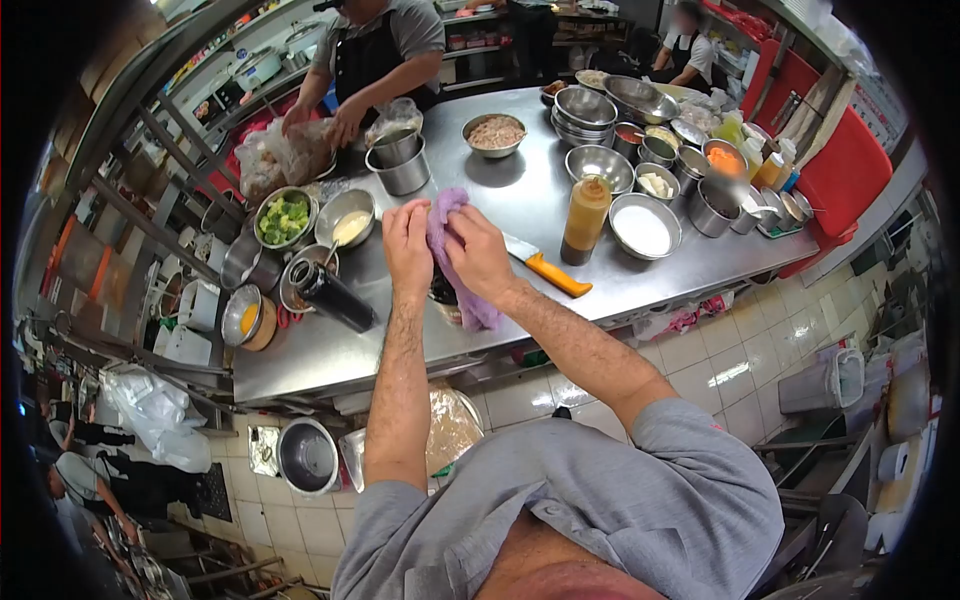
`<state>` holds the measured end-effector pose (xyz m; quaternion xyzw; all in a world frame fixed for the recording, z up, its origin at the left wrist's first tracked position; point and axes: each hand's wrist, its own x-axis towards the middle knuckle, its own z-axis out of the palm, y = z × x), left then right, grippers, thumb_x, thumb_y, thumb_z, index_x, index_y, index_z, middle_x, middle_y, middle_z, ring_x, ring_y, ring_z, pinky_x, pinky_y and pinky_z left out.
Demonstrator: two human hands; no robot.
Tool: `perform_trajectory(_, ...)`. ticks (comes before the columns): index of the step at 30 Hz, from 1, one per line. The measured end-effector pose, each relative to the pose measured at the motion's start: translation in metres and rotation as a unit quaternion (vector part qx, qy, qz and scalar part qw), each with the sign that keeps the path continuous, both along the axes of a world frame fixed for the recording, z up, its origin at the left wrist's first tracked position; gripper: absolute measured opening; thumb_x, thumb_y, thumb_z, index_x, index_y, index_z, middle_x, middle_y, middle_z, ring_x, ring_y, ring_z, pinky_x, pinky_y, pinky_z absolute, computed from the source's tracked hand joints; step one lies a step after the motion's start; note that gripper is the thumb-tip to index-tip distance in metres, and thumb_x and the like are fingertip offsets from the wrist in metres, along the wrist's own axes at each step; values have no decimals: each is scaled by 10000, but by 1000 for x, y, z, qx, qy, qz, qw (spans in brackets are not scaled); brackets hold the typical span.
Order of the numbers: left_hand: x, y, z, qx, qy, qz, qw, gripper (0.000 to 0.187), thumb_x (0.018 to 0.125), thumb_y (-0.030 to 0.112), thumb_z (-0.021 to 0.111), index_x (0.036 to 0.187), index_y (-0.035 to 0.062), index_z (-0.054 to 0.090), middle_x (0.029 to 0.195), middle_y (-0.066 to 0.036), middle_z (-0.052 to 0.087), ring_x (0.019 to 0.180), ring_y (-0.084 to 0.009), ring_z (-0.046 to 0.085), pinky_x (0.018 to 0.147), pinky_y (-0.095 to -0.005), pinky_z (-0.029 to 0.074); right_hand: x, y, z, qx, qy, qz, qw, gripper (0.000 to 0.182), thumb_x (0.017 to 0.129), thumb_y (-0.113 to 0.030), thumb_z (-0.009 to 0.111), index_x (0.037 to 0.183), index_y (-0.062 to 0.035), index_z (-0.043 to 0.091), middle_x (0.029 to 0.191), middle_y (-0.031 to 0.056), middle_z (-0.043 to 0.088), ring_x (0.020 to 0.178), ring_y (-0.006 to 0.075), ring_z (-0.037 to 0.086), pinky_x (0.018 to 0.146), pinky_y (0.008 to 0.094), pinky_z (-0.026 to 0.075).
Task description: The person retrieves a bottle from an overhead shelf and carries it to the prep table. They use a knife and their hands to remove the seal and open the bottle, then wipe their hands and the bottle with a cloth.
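Both hands are together over the steel table, around a purple cloth. The fingers of my right hand are closed on the cloth, which hangs down beside a dark container partly hidden by my wrists. My left hand is closed at the cloth's left edge; what its fingers hold is hidden. To the right lies a knife with a yellow handle, its blade partly behind my right hand. A squeeze bottle of brown sauce stands beyond it. At the left a black bottle leans over the table.
Bowls of greens and yellow sauce stand left. A bowl of white contents and many metal containers stand right. Across the table, a person handles plastic bags. A bowl of minced food stands farther back.
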<state>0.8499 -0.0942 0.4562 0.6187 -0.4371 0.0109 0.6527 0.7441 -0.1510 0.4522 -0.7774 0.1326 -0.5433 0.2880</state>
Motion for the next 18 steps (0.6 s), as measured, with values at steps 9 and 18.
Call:
perform_trajectory(9, 10, -8, -5, 4, 75, -44, 996, 184, 887, 131, 484, 926, -5, 602, 862, -81, 605, 791, -139, 544, 722, -268, 436, 6, 1, 4, -189, 50, -93, 976, 140, 744, -77, 603, 862, -11, 566, 801, 111, 539, 649, 260, 584, 510, 340, 489)
perform_trajectory(18, -3, -8, -3, -30, 124, -39, 991, 176, 876, 114, 475, 901, -18, 589, 805, -32, 593, 735, -97, 520, 667, -245, 438, 6, 10, -3, -149, 10, -112, 983, 173, 725, -71, 607, 874, 8, 567, 801, 119, 541, 695, 275, 581, 587, 355, 490)
